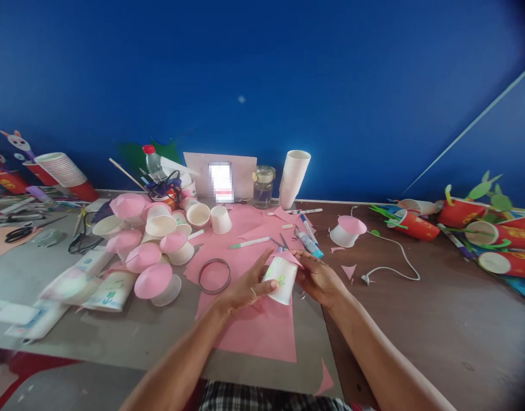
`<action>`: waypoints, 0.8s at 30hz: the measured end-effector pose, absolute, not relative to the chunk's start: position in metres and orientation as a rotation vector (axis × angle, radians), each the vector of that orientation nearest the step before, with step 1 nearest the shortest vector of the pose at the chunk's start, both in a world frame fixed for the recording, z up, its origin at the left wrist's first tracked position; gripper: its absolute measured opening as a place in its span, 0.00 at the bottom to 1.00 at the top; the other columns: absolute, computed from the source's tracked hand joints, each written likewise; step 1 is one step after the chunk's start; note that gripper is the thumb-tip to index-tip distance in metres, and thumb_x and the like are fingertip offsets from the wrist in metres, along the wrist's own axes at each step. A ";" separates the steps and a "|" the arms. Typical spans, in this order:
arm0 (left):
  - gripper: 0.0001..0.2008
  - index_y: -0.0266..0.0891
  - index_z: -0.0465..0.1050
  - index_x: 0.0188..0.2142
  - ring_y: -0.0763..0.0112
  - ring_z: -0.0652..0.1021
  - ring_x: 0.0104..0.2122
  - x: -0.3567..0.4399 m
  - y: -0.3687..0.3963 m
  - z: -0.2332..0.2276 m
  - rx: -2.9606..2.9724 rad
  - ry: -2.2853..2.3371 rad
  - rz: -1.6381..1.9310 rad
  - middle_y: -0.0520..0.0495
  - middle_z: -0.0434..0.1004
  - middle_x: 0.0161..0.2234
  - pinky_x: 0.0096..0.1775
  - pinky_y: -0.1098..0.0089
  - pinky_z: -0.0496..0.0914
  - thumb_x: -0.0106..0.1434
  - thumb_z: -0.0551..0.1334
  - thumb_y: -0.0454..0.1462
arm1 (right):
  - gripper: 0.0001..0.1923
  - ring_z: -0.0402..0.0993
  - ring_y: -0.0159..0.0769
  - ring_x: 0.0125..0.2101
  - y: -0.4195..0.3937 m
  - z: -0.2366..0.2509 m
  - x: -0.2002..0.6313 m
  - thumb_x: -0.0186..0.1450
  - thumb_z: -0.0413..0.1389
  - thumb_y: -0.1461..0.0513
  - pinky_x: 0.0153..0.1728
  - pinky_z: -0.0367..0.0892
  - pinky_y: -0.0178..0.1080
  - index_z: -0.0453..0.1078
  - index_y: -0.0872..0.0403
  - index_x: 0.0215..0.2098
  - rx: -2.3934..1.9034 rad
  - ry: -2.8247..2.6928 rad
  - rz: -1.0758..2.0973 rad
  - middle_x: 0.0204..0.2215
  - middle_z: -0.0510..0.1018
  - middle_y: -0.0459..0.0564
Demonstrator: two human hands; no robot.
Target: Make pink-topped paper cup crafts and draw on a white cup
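Paper cup, clasped by the left hand, is best squeezed only lightly while its pink top is held by the right hand.

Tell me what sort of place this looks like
Probably a craft table, perhaps in a classroom or workshop: it has cut pink paper, scissors and, held above it, a white paper cup.

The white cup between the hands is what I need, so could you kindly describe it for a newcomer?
Below the blue wall, find the large pink sheet on the table. Over it, the white cup sits between the left hand and right hand. Unlike its neighbours, it is held, with green print on its side and pink paper at its top.
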State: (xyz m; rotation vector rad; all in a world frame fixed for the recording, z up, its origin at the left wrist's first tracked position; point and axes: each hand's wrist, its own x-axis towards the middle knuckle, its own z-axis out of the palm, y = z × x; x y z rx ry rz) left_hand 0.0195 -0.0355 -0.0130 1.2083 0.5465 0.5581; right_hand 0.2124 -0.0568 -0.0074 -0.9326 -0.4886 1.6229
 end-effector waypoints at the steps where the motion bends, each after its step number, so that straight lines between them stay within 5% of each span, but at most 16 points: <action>1: 0.48 0.46 0.43 0.67 0.60 0.71 0.46 0.020 -0.035 -0.012 1.201 0.532 0.560 0.41 0.70 0.50 0.43 0.66 0.64 0.55 0.68 0.49 | 0.14 0.56 0.22 0.16 -0.057 -0.008 0.212 0.48 0.70 0.59 0.17 0.55 0.28 0.76 0.55 0.30 -0.940 -0.495 1.616 0.18 0.70 0.40; 6: 0.31 0.45 0.63 0.59 0.63 0.72 0.44 0.019 -0.037 -0.007 1.092 0.490 0.601 0.43 0.72 0.49 0.39 0.70 0.66 0.57 0.67 0.45 | 0.11 0.58 0.24 0.18 -0.058 -0.009 0.212 0.53 0.67 0.56 0.18 0.57 0.29 0.76 0.54 0.30 -0.918 -0.589 1.553 0.19 0.70 0.41; 13: 0.23 0.38 0.72 0.50 0.66 0.75 0.39 0.018 -0.032 -0.014 0.844 0.597 0.776 0.42 0.76 0.43 0.37 0.70 0.70 0.58 0.66 0.47 | 0.15 0.62 0.25 0.18 -0.057 -0.010 0.218 0.54 0.65 0.52 0.20 0.58 0.32 0.76 0.54 0.32 -0.966 -0.674 1.378 0.25 0.73 0.44; 18: 0.25 0.34 0.74 0.46 0.62 0.77 0.39 0.018 -0.023 -0.016 0.712 0.667 0.897 0.41 0.78 0.39 0.38 0.66 0.72 0.56 0.66 0.50 | 0.13 0.63 0.30 0.21 -0.051 -0.016 0.238 0.57 0.61 0.55 0.25 0.61 0.35 0.74 0.53 0.36 -1.273 -0.858 0.817 0.25 0.73 0.45; 24: 0.25 0.34 0.74 0.46 0.64 0.77 0.35 0.019 -0.024 -0.012 0.694 0.713 0.906 0.42 0.78 0.37 0.35 0.67 0.72 0.56 0.67 0.50 | 0.14 0.68 0.47 0.41 -0.045 -0.029 0.256 0.61 0.54 0.60 0.43 0.61 0.47 0.72 0.55 0.44 -1.917 -1.370 0.049 0.39 0.76 0.56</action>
